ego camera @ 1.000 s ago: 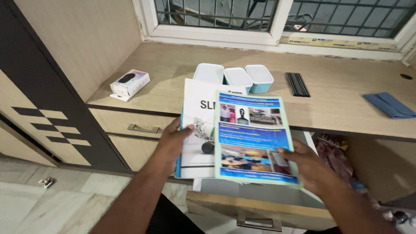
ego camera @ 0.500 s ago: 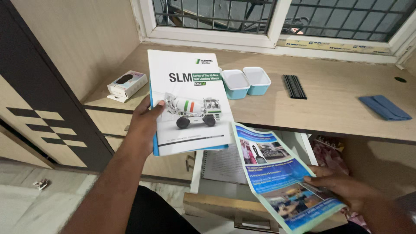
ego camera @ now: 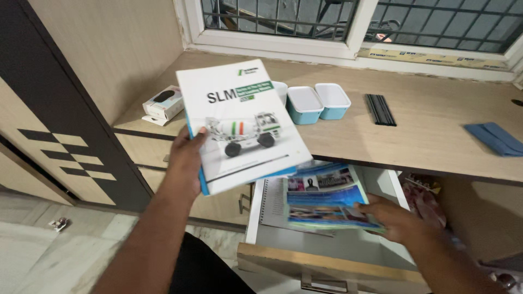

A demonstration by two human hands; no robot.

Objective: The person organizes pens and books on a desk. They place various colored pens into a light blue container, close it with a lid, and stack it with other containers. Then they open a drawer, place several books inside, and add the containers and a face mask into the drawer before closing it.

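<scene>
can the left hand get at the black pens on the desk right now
Probably not as things stand: the left hand is full, gripping the white booklet, and the black pens lie across the desk beyond the teal boxes.

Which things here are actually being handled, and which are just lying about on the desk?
In hand:
- white booklet, held up by the left hand
- blue leaflet, under the right hand
- open drawer, with a spiral notebook inside

Lying about:
- three lidded boxes
- small white carton
- black sticks
- blue cloth
</scene>
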